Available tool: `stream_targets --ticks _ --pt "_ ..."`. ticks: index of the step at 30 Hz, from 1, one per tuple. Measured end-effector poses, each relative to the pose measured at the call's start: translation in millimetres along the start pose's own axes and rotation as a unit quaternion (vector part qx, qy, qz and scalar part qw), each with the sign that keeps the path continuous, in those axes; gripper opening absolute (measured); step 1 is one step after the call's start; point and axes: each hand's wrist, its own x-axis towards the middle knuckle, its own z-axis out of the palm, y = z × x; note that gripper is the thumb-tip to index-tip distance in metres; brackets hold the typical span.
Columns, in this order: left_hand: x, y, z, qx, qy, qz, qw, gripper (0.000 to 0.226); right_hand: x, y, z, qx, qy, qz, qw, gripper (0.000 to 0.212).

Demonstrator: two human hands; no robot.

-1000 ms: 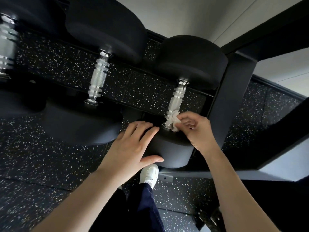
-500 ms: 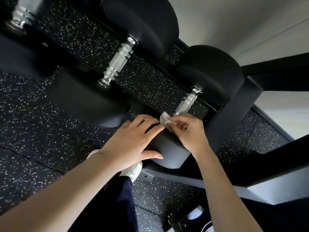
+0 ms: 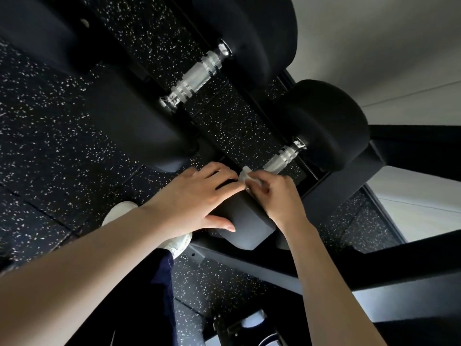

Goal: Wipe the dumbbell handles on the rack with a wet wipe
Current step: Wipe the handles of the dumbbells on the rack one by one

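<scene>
Just changed: the wipe (image 3: 245, 176) had come off the handle (image 3: 283, 158). A second before, it sat bunched round the near end of that bar; at this moment it was pinched clear of the metal, just beside the left fingertips.
Right grip (image 3: 272, 193): narrow, with fingertips and thumb curled in on the wipe and holding it above the near head (image 3: 245, 221) of the dumbbell.
Left grip (image 3: 197, 198): holding nothing. The fingers lay straight across the top of the near head, the thumb ran down its face, and it had stayed there through all three views.
Wipe position: at the near end of the handle, between the two grips. The right fingers hid that end of the bar, so I could not tell whether the cloth touched it.
Handle: its upper stretch showed bare and shiny up to the far head.
Meaning for the task: the stroke on this bar looked finished or paused, and the wipe was probably being refolded or shifted. That is a judgement, not a thing seen.
Left to do: the next handle (image 3: 197, 76), further along the rack (image 3: 349, 176), had no grip near it and seemed unwiped.
Versus half a second earlier: the grips and wipe had hardly moved.
Versus a second earlier: the view had swung, so the rack ran more steeply across it.
Below: the speckled floor (image 3: 50, 121) and a white shoe (image 3: 119, 211).
</scene>
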Motion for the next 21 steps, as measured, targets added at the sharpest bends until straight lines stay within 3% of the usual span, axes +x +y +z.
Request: stream_targets --ticks 15,21 --pt "-1.8 -1.1 6.8 -0.031 0.032 -0.009 0.999 0.071 19.5 -19.2 -10.3 -0.146 -0.028 0.006 0.989 0.020" --pt "-0.2 -4.1 9.1 -0.038 0.040 -0.014 0.998 0.071 32.4 -11.1 -11.8 -0.154 -0.025 0.003 0.988 0.020"
